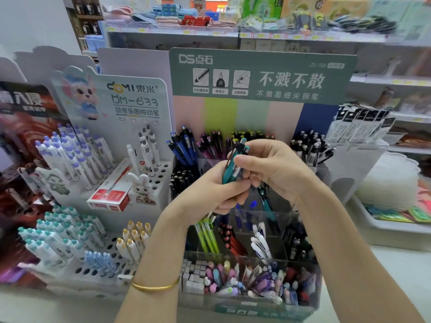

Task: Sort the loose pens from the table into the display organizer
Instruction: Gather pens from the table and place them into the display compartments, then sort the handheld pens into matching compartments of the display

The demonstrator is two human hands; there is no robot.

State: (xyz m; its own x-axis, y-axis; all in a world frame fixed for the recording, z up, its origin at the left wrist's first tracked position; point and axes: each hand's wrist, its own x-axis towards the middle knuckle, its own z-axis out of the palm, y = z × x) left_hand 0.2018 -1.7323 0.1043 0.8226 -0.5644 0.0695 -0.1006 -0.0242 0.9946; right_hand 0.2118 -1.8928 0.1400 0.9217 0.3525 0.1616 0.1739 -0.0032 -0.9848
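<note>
The teal pens [231, 167] sit as a small bunch in both hands, held in the air above the middle rows of the display organizer [254, 307], well clear of the worktop [394, 271]; the left hand [207, 197] has its fingers curled round the lower half of the bunch, and the right hand [277, 169] pinches the barrels higher up between thumb and bent fingers, so neither hand is open.

The bunch's long axis runs close to upright, leaning a little; the clicker ends point up and slightly right, above the knuckles, and the tips point down and left, poking out under the left palm.

The chief risk, as I judge it, is a pen sliding out of the bunch as the right hand draws one free; the barrels look smooth and lie packed against each other, so pulling one may drag its neighbour along. A pen that slips would likely land in the wrong compartment, among the green pens [207, 238] or the red pens [233, 241] right beneath. One more teal pen [265, 202] slants below the right hand; whether it is held or standing in a compartment, I cannot tell.
</note>
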